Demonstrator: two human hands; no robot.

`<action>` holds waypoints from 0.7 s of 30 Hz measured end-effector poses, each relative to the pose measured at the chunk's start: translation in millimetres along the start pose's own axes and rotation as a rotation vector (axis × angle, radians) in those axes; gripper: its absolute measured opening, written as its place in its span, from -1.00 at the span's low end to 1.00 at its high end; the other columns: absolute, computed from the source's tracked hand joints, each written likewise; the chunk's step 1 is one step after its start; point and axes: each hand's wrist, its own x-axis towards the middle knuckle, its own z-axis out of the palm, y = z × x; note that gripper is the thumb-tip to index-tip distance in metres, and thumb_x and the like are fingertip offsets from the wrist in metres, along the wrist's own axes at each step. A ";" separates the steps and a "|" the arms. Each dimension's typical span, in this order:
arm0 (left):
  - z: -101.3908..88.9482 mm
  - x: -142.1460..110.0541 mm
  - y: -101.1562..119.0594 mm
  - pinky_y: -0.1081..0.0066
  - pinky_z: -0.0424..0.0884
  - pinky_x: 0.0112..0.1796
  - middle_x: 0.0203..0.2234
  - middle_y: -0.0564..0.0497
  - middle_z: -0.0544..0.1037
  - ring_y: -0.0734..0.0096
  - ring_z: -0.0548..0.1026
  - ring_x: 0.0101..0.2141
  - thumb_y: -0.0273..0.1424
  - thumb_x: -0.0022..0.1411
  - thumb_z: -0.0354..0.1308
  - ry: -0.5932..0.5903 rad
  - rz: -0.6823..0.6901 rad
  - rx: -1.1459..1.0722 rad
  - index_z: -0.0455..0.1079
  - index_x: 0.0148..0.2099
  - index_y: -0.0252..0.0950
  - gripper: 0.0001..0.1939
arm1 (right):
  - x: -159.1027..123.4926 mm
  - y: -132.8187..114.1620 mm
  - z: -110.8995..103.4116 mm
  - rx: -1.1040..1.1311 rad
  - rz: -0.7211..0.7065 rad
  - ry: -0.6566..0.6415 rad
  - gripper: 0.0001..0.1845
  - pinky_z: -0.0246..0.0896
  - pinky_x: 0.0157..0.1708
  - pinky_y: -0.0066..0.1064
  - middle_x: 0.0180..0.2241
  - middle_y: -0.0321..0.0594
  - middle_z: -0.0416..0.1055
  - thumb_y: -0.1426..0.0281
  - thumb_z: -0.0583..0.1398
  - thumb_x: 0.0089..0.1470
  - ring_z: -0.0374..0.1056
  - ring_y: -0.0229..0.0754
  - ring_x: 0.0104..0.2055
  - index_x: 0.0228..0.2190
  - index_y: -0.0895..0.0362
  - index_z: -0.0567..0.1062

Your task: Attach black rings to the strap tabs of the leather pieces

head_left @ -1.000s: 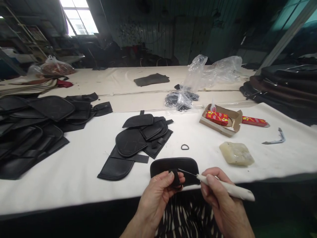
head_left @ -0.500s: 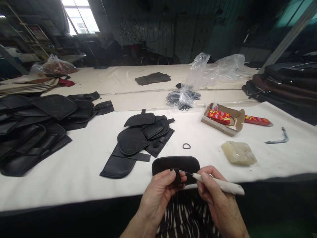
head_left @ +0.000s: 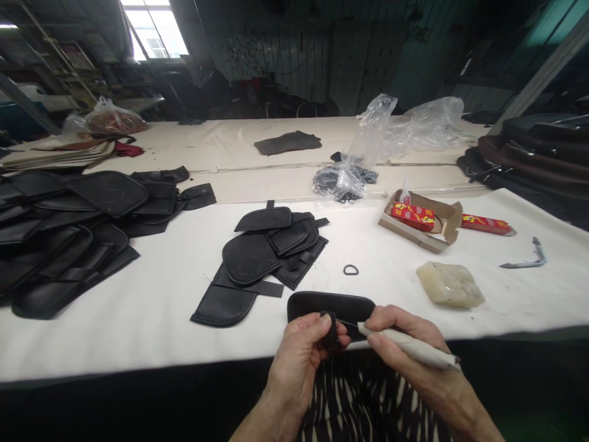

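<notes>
At the table's front edge, my left hand [head_left: 301, 353] pinches a folded black strap [head_left: 329, 331] between thumb and fingers. The strap lies in front of a rounded black leather piece [head_left: 331, 301], partly hidden by my hands. My right hand [head_left: 405, 337] grips an awl [head_left: 409, 347] with a thick off-white handle. Its thin metal shaft points left, and the tip meets the strap near my left thumb; whether it pierces the strap I cannot tell. A black D-ring [head_left: 350, 270] lies on the white cloth just beyond.
Black leather pieces [head_left: 251, 258] overlap left of centre, with a larger pile [head_left: 105, 193] farther left. To the right are a yellowish wax-like block [head_left: 450, 285], a cardboard box [head_left: 414, 236] with red packets, and a bent blade-like tool [head_left: 529, 261]. Clear plastic bags [head_left: 377, 141] lie behind.
The whole view has shifted slightly. My right hand has turned a little around the awl, whose handle end sits slightly lower. My left hand keeps its pinch on the strap.
</notes>
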 end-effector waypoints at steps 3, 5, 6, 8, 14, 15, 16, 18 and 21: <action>0.1 0.0 0.6 0.45 0.38 -0.37 -0.54 -0.07 0.52 0.43 0.47 -0.51 -0.42 0.07 0.21 0.009 0.006 0.009 0.46 -0.48 -0.45 -0.83 | 5.9 -2.6 -11.1 -0.026 -0.035 -0.051 -0.83 0.06 -0.50 -0.41 -0.49 -0.26 0.33 0.25 0.24 -0.06 0.18 -0.22 -0.47 -0.49 0.11 0.45; 0.8 -0.1 1.2 0.46 0.37 -0.39 -0.54 -0.06 0.52 0.43 0.47 -0.53 -0.43 0.06 0.22 0.026 0.005 0.003 0.45 -0.49 -0.44 -0.84 | 8.0 -4.2 -17.2 0.053 -0.034 -0.001 -0.81 0.05 -0.48 -0.40 -0.50 -0.27 0.31 0.25 0.25 -0.07 0.16 -0.22 -0.46 -0.51 0.11 0.44; 1.4 -0.2 1.3 0.46 0.37 -0.40 -0.54 -0.06 0.52 0.44 0.47 -0.53 -0.43 0.06 0.22 0.034 0.003 -0.005 0.44 -0.48 -0.44 -0.84 | 8.3 -4.8 -19.4 0.108 -0.028 0.026 -0.80 0.03 -0.48 -0.41 -0.51 -0.28 0.29 0.24 0.26 -0.08 0.15 -0.22 -0.46 -0.52 0.11 0.44; 2.4 -0.4 1.2 0.46 0.37 -0.40 -0.55 -0.06 0.52 0.44 0.47 -0.54 -0.43 0.04 0.23 0.046 0.000 -0.020 0.43 -0.48 -0.44 -0.85 | 7.2 -4.8 -21.5 0.210 -0.016 0.057 -0.79 0.00 -0.48 -0.41 -0.53 -0.29 0.27 0.23 0.28 -0.10 0.13 -0.23 -0.46 -0.53 0.11 0.43; 3.2 -0.5 -0.6 0.44 0.38 -0.39 -0.56 -0.05 0.52 0.43 0.47 -0.55 -0.44 0.03 0.24 0.070 0.001 -0.043 0.41 -0.49 -0.43 -0.85 | 0.3 3.2 -16.7 0.439 -0.020 -0.008 -0.79 -0.03 -0.49 -0.41 -0.60 -0.31 0.20 0.22 0.28 -0.09 0.08 -0.25 -0.50 -0.50 0.11 0.44; 3.2 -0.7 -0.6 0.44 0.37 -0.39 -0.56 -0.05 0.52 0.43 0.47 -0.55 -0.44 0.03 0.24 0.073 0.002 -0.043 0.41 -0.49 -0.42 -0.85 | -0.4 4.9 -15.8 0.484 -0.020 -0.001 -0.80 -0.04 -0.50 -0.42 -0.61 -0.32 0.18 0.23 0.28 -0.08 0.08 -0.26 -0.51 -0.49 0.10 0.44; 3.2 -1.0 -0.4 0.44 0.37 -0.39 -0.57 -0.05 0.52 0.43 0.47 -0.55 -0.43 0.03 0.24 0.073 0.003 -0.042 0.41 -0.50 -0.42 -0.85 | -1.1 6.6 -15.2 0.525 -0.019 0.003 -0.81 -0.05 -0.52 -0.43 -0.62 -0.33 0.17 0.24 0.27 -0.07 0.07 -0.27 -0.53 -0.48 0.10 0.44; 3.3 -1.5 0.1 0.44 0.37 -0.39 -0.56 -0.05 0.52 0.43 0.47 -0.54 -0.42 0.03 0.24 0.064 0.008 -0.037 0.42 -0.50 -0.43 -0.85 | -2.2 9.6 -14.9 0.590 -0.024 -0.006 -0.84 -0.10 -0.55 -0.45 -0.64 -0.34 0.15 0.26 0.24 -0.04 0.03 -0.29 -0.56 -0.46 0.10 0.44; 3.6 -1.6 0.4 0.44 0.36 -0.38 -0.55 -0.05 0.52 0.44 0.47 -0.54 -0.40 0.04 0.23 0.044 0.020 -0.026 0.44 -0.50 -0.43 -0.83 | -3.9 13.1 -16.1 0.638 -0.020 -0.004 -0.87 -0.16 -0.58 -0.47 -0.65 -0.36 0.13 0.29 0.21 -0.01 -0.02 -0.34 -0.60 -0.45 0.10 0.43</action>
